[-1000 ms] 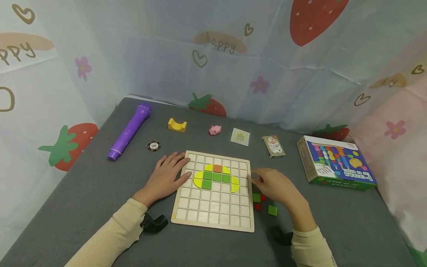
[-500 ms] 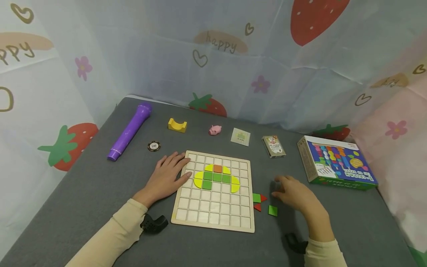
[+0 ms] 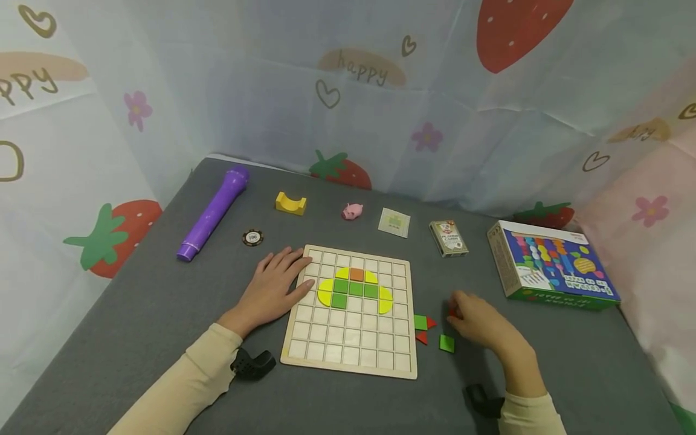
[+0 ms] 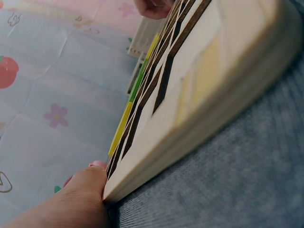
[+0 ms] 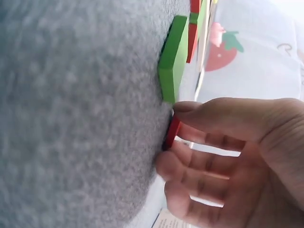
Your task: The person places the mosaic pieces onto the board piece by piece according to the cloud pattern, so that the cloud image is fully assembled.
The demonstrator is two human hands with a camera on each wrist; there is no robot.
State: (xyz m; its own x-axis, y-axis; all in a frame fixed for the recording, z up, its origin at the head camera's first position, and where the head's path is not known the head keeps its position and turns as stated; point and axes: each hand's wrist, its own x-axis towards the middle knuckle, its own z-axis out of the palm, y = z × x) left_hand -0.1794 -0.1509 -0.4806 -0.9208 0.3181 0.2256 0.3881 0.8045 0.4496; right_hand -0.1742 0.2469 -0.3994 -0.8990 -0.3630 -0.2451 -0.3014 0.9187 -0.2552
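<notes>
A wooden grid board (image 3: 348, 344) lies on the grey mat with a yellow, green and orange pattern (image 3: 354, 287) set in its upper rows. My left hand (image 3: 293, 278) rests flat on the board's left edge, fingers straight; in the left wrist view the thumb (image 4: 80, 199) presses against the board's edge (image 4: 190, 137). To the right of the board, my right hand (image 3: 455, 311) pinches a small red piece (image 5: 172, 133) that touches the mat. Beside it lie a green square (image 3: 446, 343) (image 5: 173, 57), another green square (image 3: 420, 322) and two red triangles (image 3: 422, 337).
Along the back of the mat lie a purple tube (image 3: 213, 212), a poker chip (image 3: 252, 237), a yellow block (image 3: 290, 203), a pink pig (image 3: 352, 211), a small packet (image 3: 394, 222) and a card deck (image 3: 448, 238). A colourful box (image 3: 551, 266) stands at right. Printed curtains close in all sides.
My right hand left the board's right edge, moved right past the loose pieces and now pinches a red piece. The left hand has stayed on the board.
</notes>
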